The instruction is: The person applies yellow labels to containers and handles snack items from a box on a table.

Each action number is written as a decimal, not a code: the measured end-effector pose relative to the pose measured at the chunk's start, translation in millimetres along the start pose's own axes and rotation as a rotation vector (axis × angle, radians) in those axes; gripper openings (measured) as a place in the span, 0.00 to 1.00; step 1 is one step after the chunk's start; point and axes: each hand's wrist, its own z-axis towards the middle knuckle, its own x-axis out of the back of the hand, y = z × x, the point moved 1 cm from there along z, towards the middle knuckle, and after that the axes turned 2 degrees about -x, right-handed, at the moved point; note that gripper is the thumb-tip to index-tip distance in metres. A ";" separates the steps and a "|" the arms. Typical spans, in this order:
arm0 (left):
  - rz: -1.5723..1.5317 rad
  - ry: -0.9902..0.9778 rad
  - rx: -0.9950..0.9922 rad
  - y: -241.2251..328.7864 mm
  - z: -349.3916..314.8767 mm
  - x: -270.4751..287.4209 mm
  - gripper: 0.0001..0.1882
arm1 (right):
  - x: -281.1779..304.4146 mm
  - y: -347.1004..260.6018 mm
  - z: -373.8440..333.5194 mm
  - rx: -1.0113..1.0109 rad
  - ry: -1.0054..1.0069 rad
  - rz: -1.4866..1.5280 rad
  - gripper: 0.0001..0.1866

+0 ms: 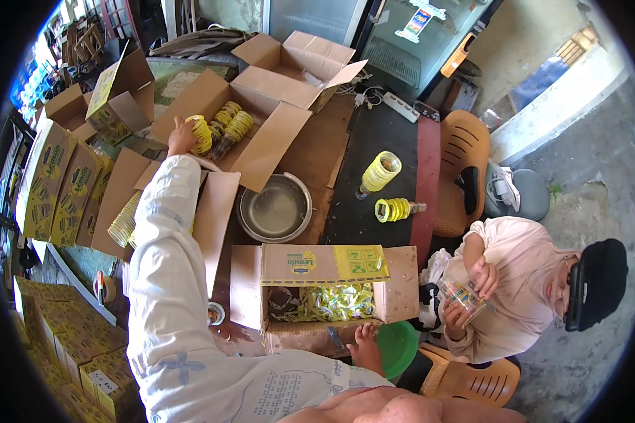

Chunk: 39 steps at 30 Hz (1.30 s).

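Note:
My left arm reaches out to a cardboard box (268, 137) at the upper left. There my left hand (182, 136) is closed around the end of a stack of yellow-patterned cups (202, 134). More yellow stacks (234, 125) lie beside it in the box. My right hand (364, 348) has its fingers apart and rests at the near edge of another open cardboard box (300, 343), which holds yellow and white wrapper scraps (335, 302). Partly under that hand's side is a green basin (397, 349).
A steel bowl (305, 224) stands mid-table. Two cup stacks, one upright-leaning (381, 173) and one lying (395, 209), are on the black surface. At the right a co-worker (515, 282) holds a clear printed cup (464, 299). Yellow cartons (63, 338) fill the lower left.

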 end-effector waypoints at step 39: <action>-1.608 -0.543 -0.193 148.8 -546.2 -32.9 0.52 | -19.8 -86.9 -93.1 0.379 0.260 0.753 0.33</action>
